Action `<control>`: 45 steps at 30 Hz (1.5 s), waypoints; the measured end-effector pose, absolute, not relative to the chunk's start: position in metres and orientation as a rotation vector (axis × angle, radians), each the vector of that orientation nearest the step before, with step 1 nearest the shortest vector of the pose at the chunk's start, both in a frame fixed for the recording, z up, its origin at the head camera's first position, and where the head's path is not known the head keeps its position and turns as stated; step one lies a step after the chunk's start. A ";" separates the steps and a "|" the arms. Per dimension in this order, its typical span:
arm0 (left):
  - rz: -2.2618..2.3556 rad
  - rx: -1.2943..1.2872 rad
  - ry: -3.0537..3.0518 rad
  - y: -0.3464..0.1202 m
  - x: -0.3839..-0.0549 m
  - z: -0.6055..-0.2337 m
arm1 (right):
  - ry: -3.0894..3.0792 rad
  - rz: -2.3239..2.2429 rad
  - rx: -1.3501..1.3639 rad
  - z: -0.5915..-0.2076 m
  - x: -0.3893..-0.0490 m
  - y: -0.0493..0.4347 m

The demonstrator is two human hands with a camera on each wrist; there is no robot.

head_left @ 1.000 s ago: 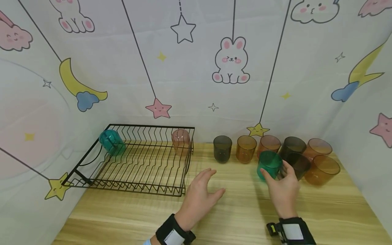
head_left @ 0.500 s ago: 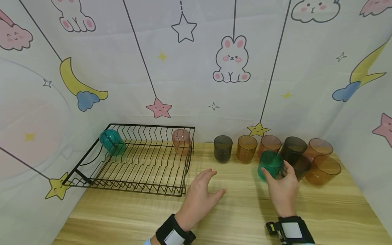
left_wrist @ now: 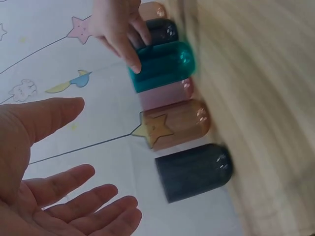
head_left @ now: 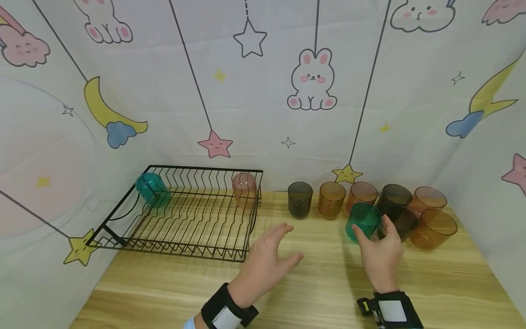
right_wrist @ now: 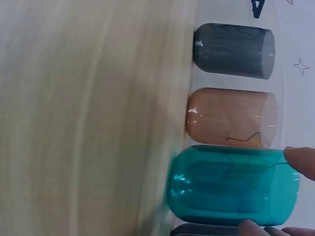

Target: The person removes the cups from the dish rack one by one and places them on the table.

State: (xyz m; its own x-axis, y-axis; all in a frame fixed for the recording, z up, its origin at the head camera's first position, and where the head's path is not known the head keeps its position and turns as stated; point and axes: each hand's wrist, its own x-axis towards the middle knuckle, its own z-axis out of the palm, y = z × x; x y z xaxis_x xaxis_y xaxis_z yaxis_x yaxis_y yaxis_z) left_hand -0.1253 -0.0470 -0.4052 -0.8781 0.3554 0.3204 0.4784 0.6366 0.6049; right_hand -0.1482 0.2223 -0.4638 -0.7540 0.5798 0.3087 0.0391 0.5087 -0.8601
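In the head view, my right hand point(head_left: 382, 256) holds a green glass cup point(head_left: 363, 223) near its rim, thumb on the left side and fingers on the right. The right wrist view shows the thumb and fingertips at opposite edges of this cup point(right_wrist: 231, 184). It stands upright at the table, in front of a pink cup point(head_left: 361, 194) and beside a dark cup point(head_left: 399, 221). My left hand point(head_left: 265, 262) hovers over the table between the black wire rack and the cups, fingers extended, thumb apart, holding nothing.
The black wire dish rack point(head_left: 193, 253) stands at left, bearing a tilted teal cup point(head_left: 153, 189) and a pink cup point(head_left: 244, 189). Along the back stand a grey cup point(head_left: 300, 199) and an amber cup point(head_left: 331, 200). Several more cups cluster at right, including an orange one point(head_left: 433, 228).
The right fingers sit slightly farther from the green cup's right side than before. The left wrist has shifted slightly left. The cups keep their places; the head view has shifted a little.
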 end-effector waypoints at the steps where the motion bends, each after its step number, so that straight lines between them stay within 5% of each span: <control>1: -1.069 -0.703 -2.678 -0.050 -0.126 -0.401 | -2.166 1.220 -0.496 -0.462 -0.147 0.222; 21: -0.760 -0.603 -2.365 -0.129 -0.191 -0.334 | -2.513 1.018 0.072 -0.405 -0.123 0.177; 29: -0.615 -0.594 -2.478 -0.145 -0.214 -0.337 | -2.790 1.004 0.389 -0.415 -0.123 0.151; 45: -0.267 -0.671 -2.764 -0.138 -0.260 -0.356 | -2.871 0.892 0.415 -0.429 -0.121 0.132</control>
